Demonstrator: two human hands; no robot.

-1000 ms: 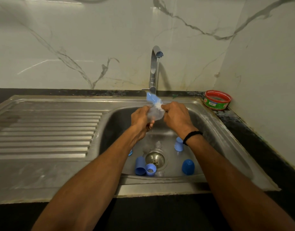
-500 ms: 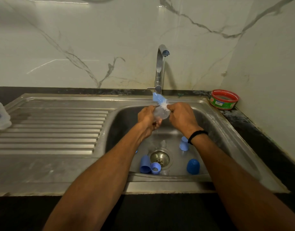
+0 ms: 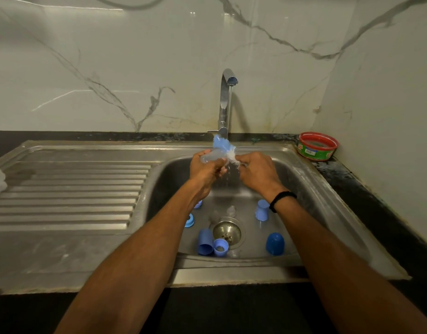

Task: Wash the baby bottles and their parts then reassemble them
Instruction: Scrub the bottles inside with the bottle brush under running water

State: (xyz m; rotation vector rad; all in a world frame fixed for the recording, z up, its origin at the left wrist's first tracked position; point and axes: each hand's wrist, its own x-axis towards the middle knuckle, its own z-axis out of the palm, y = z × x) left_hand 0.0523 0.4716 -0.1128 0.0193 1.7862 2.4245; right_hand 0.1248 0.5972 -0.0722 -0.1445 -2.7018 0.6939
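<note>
Head view shows a clear bottle (image 3: 211,155) held over the sink (image 3: 311,189) under the tap (image 3: 225,102), with the left hand (image 3: 205,168) curled round its body. A blue-and-white brush (image 3: 223,147) sits at its mouth, its handle pinched by the right hand (image 3: 257,171). Scrubbing looks to be the step in hand. The next move is probably a rinse, then the dark blue cap (image 3: 275,243) and the other blue parts round the drain.

Both forearms bare, no sleeves — a thin black band (image 3: 282,200) circles the right wrist.
</note>
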